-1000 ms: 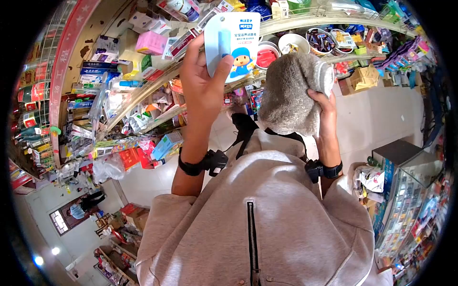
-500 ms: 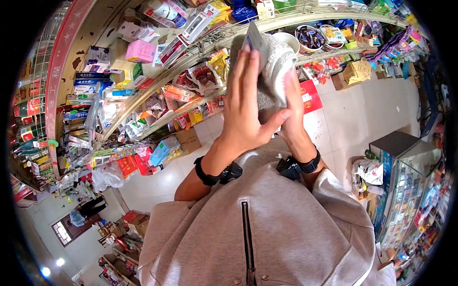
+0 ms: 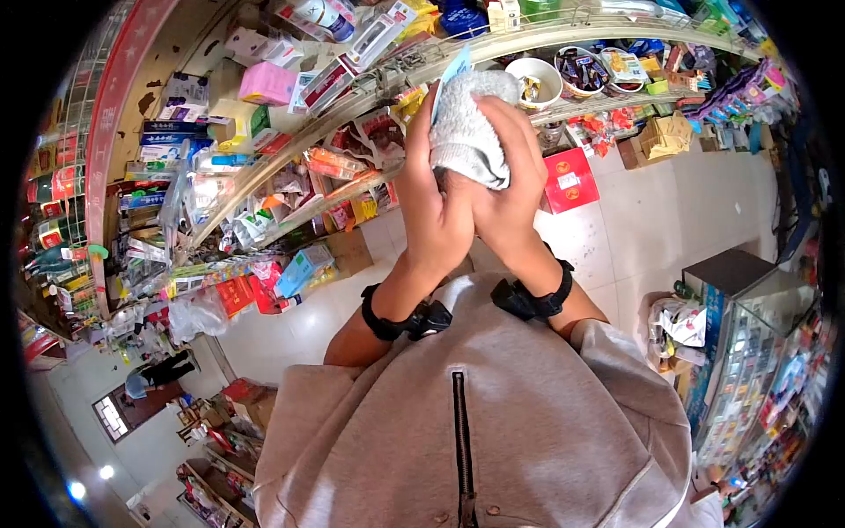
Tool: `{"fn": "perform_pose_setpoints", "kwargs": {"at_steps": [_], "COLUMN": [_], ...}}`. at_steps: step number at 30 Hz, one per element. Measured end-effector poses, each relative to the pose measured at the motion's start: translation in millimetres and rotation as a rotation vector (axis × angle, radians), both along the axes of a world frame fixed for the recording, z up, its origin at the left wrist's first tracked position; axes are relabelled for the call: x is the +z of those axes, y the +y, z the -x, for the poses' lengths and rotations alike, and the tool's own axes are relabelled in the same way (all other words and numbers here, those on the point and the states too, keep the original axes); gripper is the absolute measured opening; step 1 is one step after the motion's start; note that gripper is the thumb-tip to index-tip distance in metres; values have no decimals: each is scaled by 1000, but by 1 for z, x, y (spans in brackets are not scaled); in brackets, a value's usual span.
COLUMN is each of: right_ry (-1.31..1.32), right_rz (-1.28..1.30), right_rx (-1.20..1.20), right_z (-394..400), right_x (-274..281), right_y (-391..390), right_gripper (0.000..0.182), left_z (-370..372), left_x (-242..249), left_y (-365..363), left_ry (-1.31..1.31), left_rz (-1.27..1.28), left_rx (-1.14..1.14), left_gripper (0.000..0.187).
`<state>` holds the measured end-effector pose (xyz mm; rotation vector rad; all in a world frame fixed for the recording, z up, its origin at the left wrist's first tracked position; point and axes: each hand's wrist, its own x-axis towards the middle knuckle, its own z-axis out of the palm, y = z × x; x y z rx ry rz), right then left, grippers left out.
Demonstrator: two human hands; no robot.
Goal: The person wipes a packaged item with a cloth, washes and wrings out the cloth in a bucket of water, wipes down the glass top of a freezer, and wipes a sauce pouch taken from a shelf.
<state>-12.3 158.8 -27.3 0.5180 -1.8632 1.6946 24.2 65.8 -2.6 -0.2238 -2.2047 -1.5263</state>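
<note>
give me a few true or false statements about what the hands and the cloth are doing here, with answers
1. Both hands press a grey cloth between them. True.
2. The left hand holds a red box. False: it is on the cloth and a blue-and-white card that sticks out above it.
3. The right hand hangs at the person's side. False: it is raised against the cloth.
4. Each wrist wears a black band. True.
5. The cloth lies on the floor. False: it is held up in front of the shelves.
</note>
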Motion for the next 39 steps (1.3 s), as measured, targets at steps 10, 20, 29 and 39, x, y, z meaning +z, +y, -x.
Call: {"fn": "perform_pose_setpoints", "kwargs": {"at_steps": [10, 20, 29, 39], "right_ry": [-14, -3, 76, 99], "right_rz": [-130, -404, -575, -652], "right_rx": [38, 39, 46, 17], "right_z": [1, 2, -7, -13], "right_x": [-1, -2, -5, -3], "right_y": [3, -1, -3, -4], "right_gripper": [61, 76, 68, 60], "left_z": [8, 25, 24, 23], "left_x": [-11, 2, -1, -6], "left_y": [-11, -32, -36, -45], "left_ry": [-138, -370, -456, -444], "left_rz": [-676, -1048, -1011, -747], "left_rx": [-66, -135, 144, 25], "left_gripper": [56, 41, 31, 29]}}
